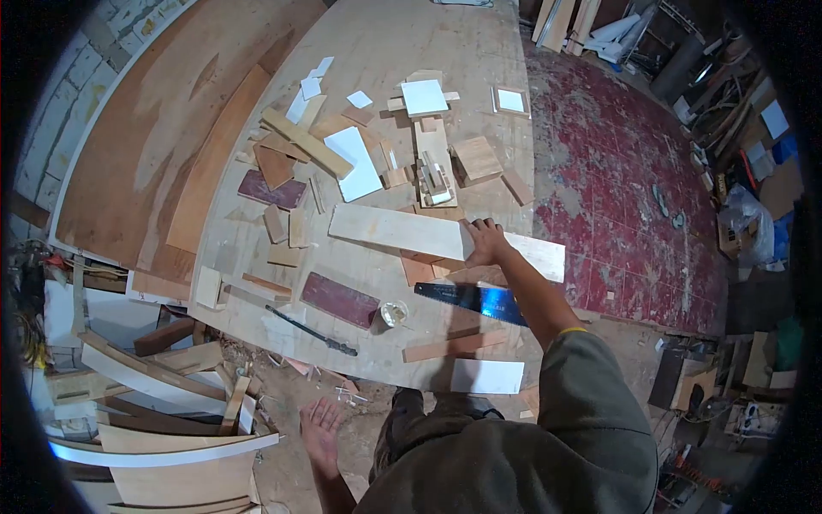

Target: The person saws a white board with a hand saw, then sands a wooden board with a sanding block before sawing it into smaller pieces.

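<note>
My right hand (486,240) reaches over the workbench with its fingers wrapped over the edge of a long pale wooden board (394,230). The board lies slantwise across the bench, its right end near the bench's edge. Under my right forearm is a handsaw (454,296) with a dark and blue blade; its handle is hidden. My left hand (320,428) hangs below the bench's front edge, fingers apart, holding nothing. Closest to it on the bench are a thin black tool (310,330) and a dark red rectangular piece (340,300), beside a small open jar (394,314).
Behind the board stands a small wooden assembly (435,163) with a white square on top. Wood offcuts and white panels (353,163) lie around it. Large plywood sheets (163,128) lean at the left. Scrap wood (171,385) is piled at lower left. A worn red floor (625,180) is at right.
</note>
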